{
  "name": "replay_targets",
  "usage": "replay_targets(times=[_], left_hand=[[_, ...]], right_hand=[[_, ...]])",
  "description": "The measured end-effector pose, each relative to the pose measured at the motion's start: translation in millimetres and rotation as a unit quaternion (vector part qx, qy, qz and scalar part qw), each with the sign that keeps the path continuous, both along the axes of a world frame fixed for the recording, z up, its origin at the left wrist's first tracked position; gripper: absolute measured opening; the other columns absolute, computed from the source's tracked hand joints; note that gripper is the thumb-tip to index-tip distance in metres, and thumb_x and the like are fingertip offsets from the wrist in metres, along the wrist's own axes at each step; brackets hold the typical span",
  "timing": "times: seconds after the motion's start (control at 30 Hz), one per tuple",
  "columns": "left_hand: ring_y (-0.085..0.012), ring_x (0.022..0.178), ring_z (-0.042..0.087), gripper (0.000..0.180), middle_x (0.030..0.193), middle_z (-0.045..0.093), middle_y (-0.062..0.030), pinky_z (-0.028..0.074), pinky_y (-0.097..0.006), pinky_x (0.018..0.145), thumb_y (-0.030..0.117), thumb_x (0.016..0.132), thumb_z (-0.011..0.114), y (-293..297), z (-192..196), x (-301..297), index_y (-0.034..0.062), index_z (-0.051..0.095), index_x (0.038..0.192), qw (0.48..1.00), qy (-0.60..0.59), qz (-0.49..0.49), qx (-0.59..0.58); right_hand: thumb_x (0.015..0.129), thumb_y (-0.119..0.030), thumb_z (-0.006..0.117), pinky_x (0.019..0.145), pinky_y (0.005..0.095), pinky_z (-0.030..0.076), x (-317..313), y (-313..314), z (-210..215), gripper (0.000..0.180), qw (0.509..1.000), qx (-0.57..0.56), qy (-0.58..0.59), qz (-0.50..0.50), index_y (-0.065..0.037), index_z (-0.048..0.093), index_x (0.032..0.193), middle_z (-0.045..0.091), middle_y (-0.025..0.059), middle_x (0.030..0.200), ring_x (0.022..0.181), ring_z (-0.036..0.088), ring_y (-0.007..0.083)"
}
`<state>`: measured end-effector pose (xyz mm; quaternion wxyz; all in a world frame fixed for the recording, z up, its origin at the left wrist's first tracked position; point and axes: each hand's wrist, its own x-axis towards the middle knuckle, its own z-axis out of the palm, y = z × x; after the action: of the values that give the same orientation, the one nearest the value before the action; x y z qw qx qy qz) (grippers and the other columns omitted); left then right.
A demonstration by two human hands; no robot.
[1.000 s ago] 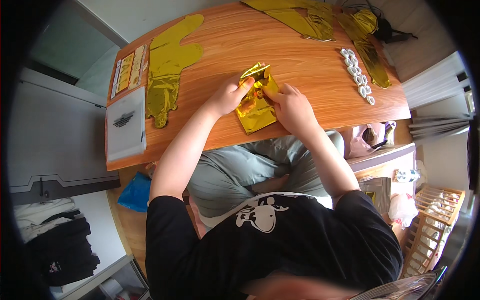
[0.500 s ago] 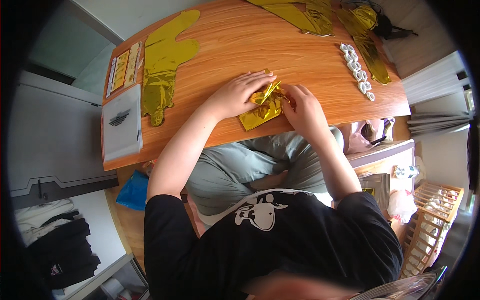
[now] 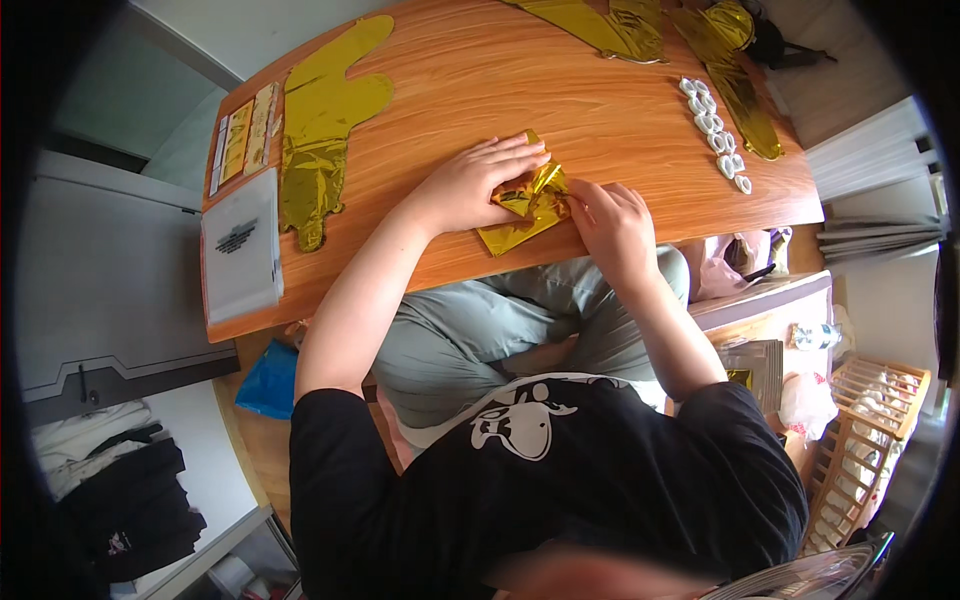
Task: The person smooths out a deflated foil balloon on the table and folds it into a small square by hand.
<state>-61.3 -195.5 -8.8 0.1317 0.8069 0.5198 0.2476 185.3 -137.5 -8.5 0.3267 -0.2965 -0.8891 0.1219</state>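
Wood with a warm orange grain makes up the surface, its edges bowed by the lens. Beyond its left edge runs a grey floor and a pale wall; dark and white clothes lie heaped at the lower left, and a blue bag sits under the near edge. To the right stands a slatted wooden rack.

Near the middle of the near edge lies a folded gold foil balloon — crinkled, shiny, pressed into a rough wedge. The left hand lies flat on its upper left part, fingers stretched out and together, pinning it down rather than closed around it. The right hand touches the foil's right edge with curled fingers; whether they pinch the foil cannot be told.

Toward the far left corner a long flat gold foil shape lies spread out, lobed at the top. Just left of it are a strip of yellow stickers and, nearer the left edge, a white plastic packet. More gold foil lies crumpled along the far edge, and a curved row of small white rings runs toward the right edge — well apart from the hands.
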Motion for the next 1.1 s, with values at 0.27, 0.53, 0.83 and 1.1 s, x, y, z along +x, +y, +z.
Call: replay_targets(times=[0.27,0.53,0.83,1.1], left_hand=[[-0.028,0.151,0.037,0.077,0.158,0.047,-0.0068,0.028,-0.048,0.125,0.049,0.087,0.075,-4,3,-1,0.0143,0.051,0.151,0.998,0.062,0.0,0.002],[-0.0281,0.151,0.036,0.057,0.16,0.046,-0.0036,0.026,-0.049,0.125,0.043,0.101,0.058,1,-5,-2,0.016,0.052,0.151,0.998,0.064,0.002,-0.021],[-0.0293,0.149,0.04,0.053,0.157,0.05,-0.0042,0.03,-0.049,0.123,0.043,0.102,0.058,2,-8,-2,0.0169,0.056,0.148,0.998,0.063,0.002,0.001],[-0.0291,0.148,0.042,0.052,0.156,0.051,-0.0051,0.032,-0.048,0.122,0.045,0.102,0.058,2,-10,-2,0.016,0.058,0.146,0.997,0.073,0.003,0.02]], right_hand=[[0.084,-0.004,0.063,0.091,0.04,0.054,17,-1,6,0.037,0.992,0.0,-0.044,0.114,-0.004,0.068,0.121,0.074,0.0113,0.102,0.099,0.067,0.0294],[0.085,-0.001,0.063,0.092,0.0402,0.054,22,-2,13,0.035,0.991,0.026,-0.065,0.117,-0.003,0.068,0.119,0.074,0.0108,0.102,0.099,0.067,0.0294],[0.082,-0.003,0.075,0.079,0.0393,0.055,15,5,3,0.014,0.999,0.017,0.021,0.029,-0.006,0.071,0.096,0.071,0.0087,0.081,0.082,0.068,0.0285],[0.081,-0.003,0.074,0.08,0.0395,0.054,17,0,11,0.017,0.996,0.074,-0.026,0.047,-0.008,0.067,0.096,0.07,0.0085,0.086,0.085,0.068,0.0279]])
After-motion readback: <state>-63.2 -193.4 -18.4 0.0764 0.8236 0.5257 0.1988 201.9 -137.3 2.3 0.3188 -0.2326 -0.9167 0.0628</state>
